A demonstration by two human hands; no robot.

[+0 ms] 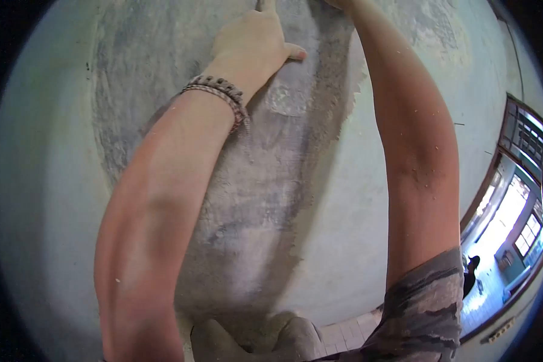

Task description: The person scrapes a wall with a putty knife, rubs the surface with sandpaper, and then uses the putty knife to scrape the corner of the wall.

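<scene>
My left hand (pixel 250 45) is against a grey, rough patch (pixel 247 181) of the wall, near the top edge of the view. Its thumb sticks out to the right and one finger stretches upward past the frame edge; the other fingers are hidden. A braided bracelet (pixel 220 90) circles the left wrist. Of my right hand (pixel 339 3) only a sliver by the wrist shows at the top, so its fingers and anything in them are out of sight. A dark band of shadow (pixel 332 60) falls on the patch beside the right forearm.
Pale green painted wall (pixel 344 241) surrounds the patch, with a ragged paint edge on the right. My knees (pixel 295 338) are below, above a tiled floor (pixel 350 332). At far right, an opening shows a bright room and a person in a dark cap (pixel 473 262).
</scene>
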